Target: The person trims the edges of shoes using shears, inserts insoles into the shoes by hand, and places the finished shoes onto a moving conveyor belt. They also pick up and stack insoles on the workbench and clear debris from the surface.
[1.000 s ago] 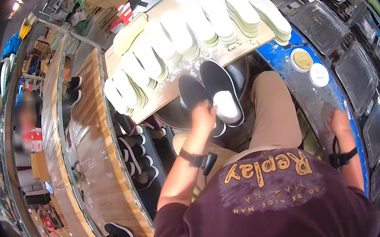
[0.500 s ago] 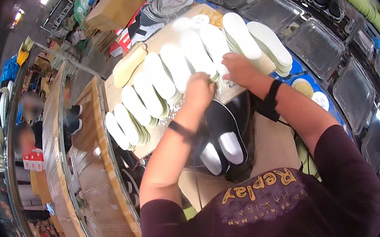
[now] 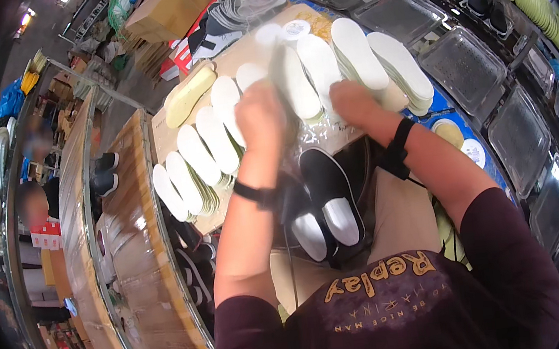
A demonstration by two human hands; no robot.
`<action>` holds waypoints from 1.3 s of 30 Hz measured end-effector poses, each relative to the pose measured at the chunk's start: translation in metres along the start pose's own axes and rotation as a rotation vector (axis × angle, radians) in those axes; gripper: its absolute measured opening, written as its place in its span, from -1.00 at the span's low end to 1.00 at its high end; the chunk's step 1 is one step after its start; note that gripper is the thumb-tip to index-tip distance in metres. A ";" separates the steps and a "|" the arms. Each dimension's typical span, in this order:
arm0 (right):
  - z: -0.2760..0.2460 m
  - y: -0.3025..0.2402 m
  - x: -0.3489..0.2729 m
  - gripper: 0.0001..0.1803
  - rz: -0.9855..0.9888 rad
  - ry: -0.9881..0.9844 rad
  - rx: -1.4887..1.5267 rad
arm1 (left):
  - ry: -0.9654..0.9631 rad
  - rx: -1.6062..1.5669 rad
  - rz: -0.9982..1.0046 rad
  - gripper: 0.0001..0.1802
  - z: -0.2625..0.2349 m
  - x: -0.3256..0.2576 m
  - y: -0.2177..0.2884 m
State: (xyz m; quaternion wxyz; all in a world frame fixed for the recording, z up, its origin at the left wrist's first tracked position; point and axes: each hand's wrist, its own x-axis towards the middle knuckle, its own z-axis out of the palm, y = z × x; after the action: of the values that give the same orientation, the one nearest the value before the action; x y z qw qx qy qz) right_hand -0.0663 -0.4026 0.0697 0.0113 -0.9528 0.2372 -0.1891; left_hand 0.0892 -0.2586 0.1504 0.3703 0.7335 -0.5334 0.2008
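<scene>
White soles (image 3: 356,52) lie in piles on the board (image 3: 330,137). Over its middle are the left hand (image 3: 260,114) and right hand (image 3: 354,102); whether they pinch, I can't tell. Black shoes (image 3: 322,176) sit at its near side.

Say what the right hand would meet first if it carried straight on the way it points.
The right hand would probably meet the stack of white insoles just ahead to its left; depth is unclear, so it may already be touching.

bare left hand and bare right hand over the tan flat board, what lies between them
In the head view, a stack of flat white insoles lies on the tan board between the left hand and the right hand.
</scene>
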 end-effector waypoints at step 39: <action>-0.028 -0.132 -0.199 -0.85 -0.638 -0.228 0.172 | -0.561 -0.075 0.088 -0.72 -0.178 -0.250 0.125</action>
State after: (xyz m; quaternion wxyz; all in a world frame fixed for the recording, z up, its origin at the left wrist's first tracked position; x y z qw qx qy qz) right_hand -0.1796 -0.1931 0.0401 0.0584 -0.9895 -0.0920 -0.0946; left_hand -0.0964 0.0149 0.1340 0.2262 0.7223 -0.6534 -0.0141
